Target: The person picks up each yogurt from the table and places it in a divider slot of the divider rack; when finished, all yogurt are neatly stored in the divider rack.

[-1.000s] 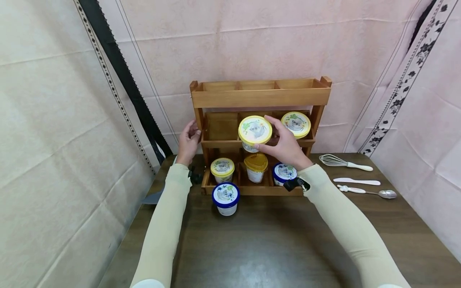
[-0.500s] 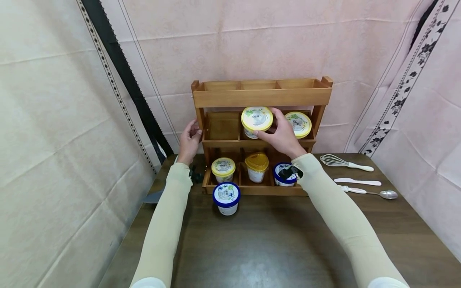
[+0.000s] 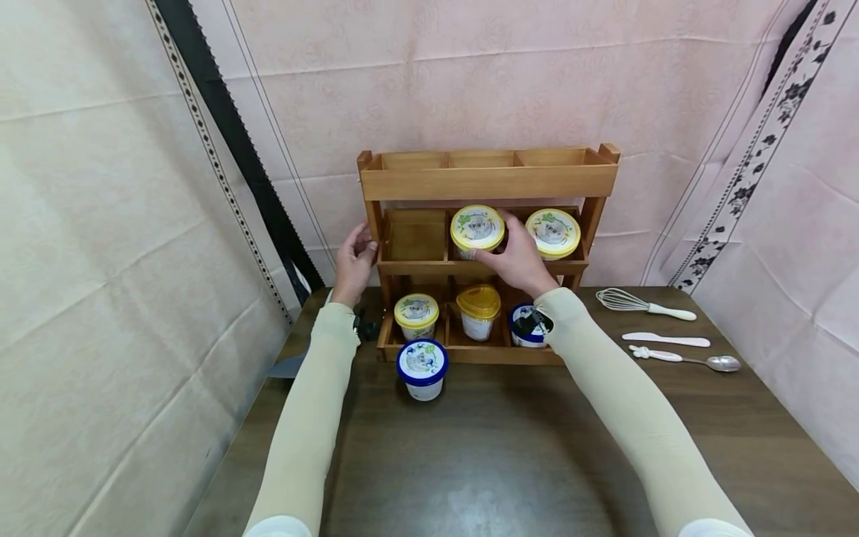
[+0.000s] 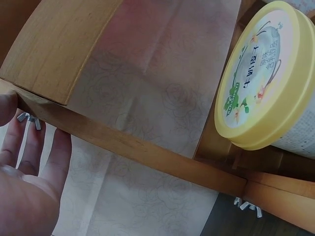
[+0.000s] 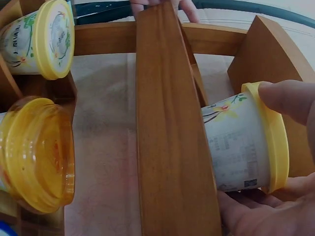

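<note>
My right hand point(image 3: 517, 257) grips a yellow-lidded tub point(image 3: 477, 231) in the middle compartment of the wooden rack's point(image 3: 488, 183) second tier. In the right wrist view the thumb presses the lid's rim and the fingers lie under the tub, whose base is hidden behind the tier's front board point(image 5: 170, 132). My left hand point(image 3: 353, 265) holds the rack's left side post point(image 4: 133, 145), thumb on one side and fingers on the other, near a wing nut point(image 4: 30, 119). Another yellow-lidded tub point(image 3: 552, 233) sits in the compartment to the right.
The bottom tier holds a yellow-lidded tub point(image 3: 416, 316), an amber-lidded tub point(image 3: 478, 312) and a blue-lidded tub point(image 3: 526, 326). Another blue-lidded tub point(image 3: 422, 369) stands on the table before the rack. At right lie a whisk point(image 3: 644, 303), a knife point(image 3: 664, 339) and a spoon point(image 3: 684, 359).
My right hand has lifted the yellow-lidded tub from in front of the rack, then lowered it into the second tier's middle compartment. The left hand has stayed at the post.
</note>
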Demonstrator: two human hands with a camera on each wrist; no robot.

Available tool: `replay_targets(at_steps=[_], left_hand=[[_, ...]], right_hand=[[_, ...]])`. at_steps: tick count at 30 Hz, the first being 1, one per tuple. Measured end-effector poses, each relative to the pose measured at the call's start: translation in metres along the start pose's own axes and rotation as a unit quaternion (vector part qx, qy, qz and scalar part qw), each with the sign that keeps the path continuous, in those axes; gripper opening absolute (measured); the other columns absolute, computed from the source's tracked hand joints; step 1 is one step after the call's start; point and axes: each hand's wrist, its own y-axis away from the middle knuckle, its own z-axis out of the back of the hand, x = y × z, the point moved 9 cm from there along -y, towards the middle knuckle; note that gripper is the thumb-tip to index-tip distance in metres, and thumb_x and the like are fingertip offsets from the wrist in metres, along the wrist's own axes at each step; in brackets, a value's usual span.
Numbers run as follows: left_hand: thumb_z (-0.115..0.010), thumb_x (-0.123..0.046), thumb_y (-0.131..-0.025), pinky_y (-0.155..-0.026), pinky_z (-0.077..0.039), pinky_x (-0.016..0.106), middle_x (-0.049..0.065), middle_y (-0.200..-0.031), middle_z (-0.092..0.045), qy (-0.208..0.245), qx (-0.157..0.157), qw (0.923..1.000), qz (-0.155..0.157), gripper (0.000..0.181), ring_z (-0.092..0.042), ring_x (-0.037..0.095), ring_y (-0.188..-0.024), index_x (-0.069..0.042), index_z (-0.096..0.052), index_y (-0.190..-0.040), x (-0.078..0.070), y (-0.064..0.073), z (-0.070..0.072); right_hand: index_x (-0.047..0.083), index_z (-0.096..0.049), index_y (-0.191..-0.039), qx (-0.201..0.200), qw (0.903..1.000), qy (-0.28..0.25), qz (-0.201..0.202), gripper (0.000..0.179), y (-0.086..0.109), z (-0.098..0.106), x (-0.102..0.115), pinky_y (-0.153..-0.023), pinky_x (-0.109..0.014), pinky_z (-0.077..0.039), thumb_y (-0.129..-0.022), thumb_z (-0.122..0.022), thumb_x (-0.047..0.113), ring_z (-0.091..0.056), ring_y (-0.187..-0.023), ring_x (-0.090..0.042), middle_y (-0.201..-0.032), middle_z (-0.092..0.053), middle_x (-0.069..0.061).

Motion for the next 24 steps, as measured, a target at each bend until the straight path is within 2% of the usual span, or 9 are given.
replay_targets(at_steps=[13,18,24], left_hand=[[-0.061,-0.017,-0.108,-0.116,-0.047,0.042,0.008,-0.142,-0.058,0.011,-0.002,0.9997,0.022,0.048,-0.053,0.022,-0.130,-0.031,-0.055,-0.154,0.003,0.000,0.000],[-0.062,-0.018,-0.108,-0.117,-0.048,0.042,0.007,-0.144,-0.057,0.018,0.001,0.9995,0.025,0.047,-0.054,0.023,-0.134,-0.032,-0.055,-0.153,0.004,0.001,-0.001],[-0.062,-0.017,-0.108,-0.117,-0.049,0.043,0.007,-0.146,-0.056,0.016,-0.004,0.9995,0.028,0.046,-0.053,0.024,-0.138,-0.028,-0.055,-0.152,0.004,0.001,-0.001]], right_hand=[[0.007,-0.025,-0.166,0.017,0.9991,0.026,-0.029,0.105,0.005,-0.005,-0.002,-0.126,-0.055,-0.034,-0.088,-0.085,0.044,-0.042,-0.149,-0.037,-0.163,-0.041,-0.019],[0.007,-0.025,-0.166,0.009,0.9993,0.031,-0.018,0.106,0.010,-0.001,0.002,-0.125,-0.055,-0.035,-0.087,-0.086,0.043,-0.040,-0.151,-0.037,-0.165,-0.039,-0.019],[0.007,-0.026,-0.166,0.014,0.9999,0.000,-0.010,0.104,0.015,0.002,0.004,-0.121,-0.048,-0.043,-0.089,-0.086,0.040,-0.041,-0.152,-0.033,-0.166,-0.037,-0.018]])
